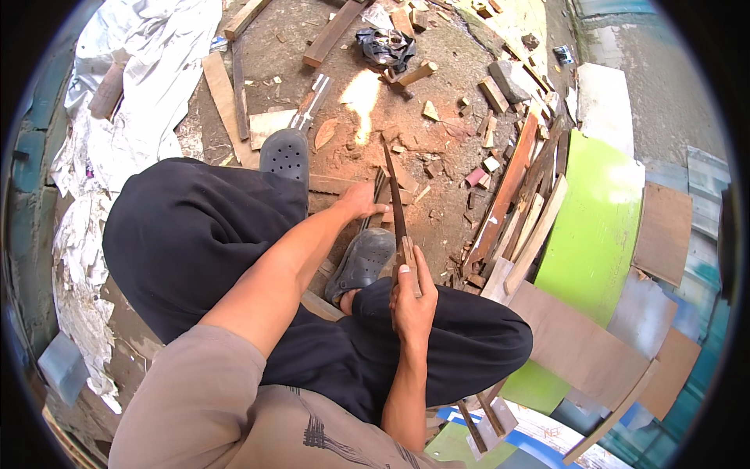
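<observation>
My right hand (412,301) is closed around the wooden handle of a handsaw (396,191). Its dark, narrow-looking blade points away from me, tapering toward the far end. To the left, my left hand (361,202) grips a narrow piece of wood (380,184) low between my feet, its thumb stretched to the right and the other fingers partly hidden. The saw blade passes just right of that hand; whether it touches the wood I cannot tell. A board (331,184) lies on the ground by my left shoe (285,155).
Sawdust and offcuts cover the ground ahead. A hammer (412,76) lies near a black plastic bag (386,48). Long planks (508,199) are piled at the right beside a green panel (587,227). White sheeting (144,59) spreads along the left. My right shoe (363,262) is close to the saw.
</observation>
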`<control>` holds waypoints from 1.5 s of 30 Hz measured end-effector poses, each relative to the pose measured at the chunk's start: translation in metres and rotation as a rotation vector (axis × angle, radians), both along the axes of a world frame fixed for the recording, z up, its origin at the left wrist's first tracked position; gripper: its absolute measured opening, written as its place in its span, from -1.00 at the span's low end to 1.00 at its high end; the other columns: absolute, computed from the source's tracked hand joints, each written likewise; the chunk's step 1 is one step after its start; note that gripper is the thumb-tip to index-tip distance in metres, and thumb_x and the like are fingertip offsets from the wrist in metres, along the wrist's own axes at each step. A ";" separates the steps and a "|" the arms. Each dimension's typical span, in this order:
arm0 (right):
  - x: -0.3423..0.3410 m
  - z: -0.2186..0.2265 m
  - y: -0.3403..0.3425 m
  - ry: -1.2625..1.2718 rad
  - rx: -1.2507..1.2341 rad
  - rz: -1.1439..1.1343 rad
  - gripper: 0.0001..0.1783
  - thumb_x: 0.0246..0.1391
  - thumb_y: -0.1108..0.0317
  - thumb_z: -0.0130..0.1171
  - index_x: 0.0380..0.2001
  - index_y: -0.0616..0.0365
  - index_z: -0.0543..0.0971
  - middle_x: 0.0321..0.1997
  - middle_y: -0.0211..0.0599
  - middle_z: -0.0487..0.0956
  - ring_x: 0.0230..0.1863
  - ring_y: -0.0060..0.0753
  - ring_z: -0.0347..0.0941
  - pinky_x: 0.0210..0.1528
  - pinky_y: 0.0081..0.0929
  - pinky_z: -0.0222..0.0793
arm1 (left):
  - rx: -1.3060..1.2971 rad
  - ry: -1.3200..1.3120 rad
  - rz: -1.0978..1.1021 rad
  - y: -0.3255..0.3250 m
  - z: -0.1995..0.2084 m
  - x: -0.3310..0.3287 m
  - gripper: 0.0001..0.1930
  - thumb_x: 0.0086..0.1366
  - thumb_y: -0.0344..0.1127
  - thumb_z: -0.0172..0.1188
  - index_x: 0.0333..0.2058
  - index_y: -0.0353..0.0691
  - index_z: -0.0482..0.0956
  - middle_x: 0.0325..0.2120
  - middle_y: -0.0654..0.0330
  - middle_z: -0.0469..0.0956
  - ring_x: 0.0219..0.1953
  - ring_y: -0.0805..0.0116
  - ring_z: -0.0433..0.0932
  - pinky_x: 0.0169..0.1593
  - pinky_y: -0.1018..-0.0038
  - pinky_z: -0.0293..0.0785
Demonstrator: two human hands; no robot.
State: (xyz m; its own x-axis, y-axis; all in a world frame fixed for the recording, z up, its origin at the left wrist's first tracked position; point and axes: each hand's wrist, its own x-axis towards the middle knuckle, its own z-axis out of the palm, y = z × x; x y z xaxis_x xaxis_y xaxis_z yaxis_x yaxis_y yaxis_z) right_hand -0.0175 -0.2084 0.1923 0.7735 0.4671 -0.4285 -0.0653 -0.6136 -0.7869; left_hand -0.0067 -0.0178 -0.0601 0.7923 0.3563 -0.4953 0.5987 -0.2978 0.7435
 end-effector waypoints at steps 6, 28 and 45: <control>-0.003 0.037 0.026 0.155 -0.063 -0.090 -0.43 0.35 0.34 0.14 0.39 0.15 0.39 -0.37 -0.45 0.53 -0.59 -0.76 0.25 -0.58 -0.66 0.20 | -0.020 0.057 0.019 -0.002 0.021 -0.002 -0.20 0.15 0.17 0.44 0.12 -0.42 0.47 0.07 -0.20 0.56 0.17 -0.14 0.53 0.20 0.07 0.49; 0.011 0.030 0.011 -0.056 0.081 0.128 -0.48 0.27 0.44 0.11 0.28 0.33 0.46 0.29 0.05 0.54 0.32 -0.17 0.46 0.35 -0.36 0.29 | 0.197 -0.303 0.331 0.016 0.058 -0.021 -0.60 0.33 -0.08 0.24 0.07 -0.10 0.64 -0.01 -0.08 0.64 0.05 -0.11 0.60 0.14 0.12 0.51; -0.015 0.091 -0.032 -0.055 0.073 0.048 -0.50 0.28 0.40 0.10 0.27 0.27 0.47 0.15 0.10 0.61 0.17 0.07 0.56 0.15 -0.31 0.50 | 0.568 -0.199 -0.203 0.055 0.093 0.011 -0.77 0.35 -0.14 0.23 -0.22 -0.12 0.74 -0.25 0.08 0.70 -0.20 -0.01 0.67 -0.13 0.14 0.57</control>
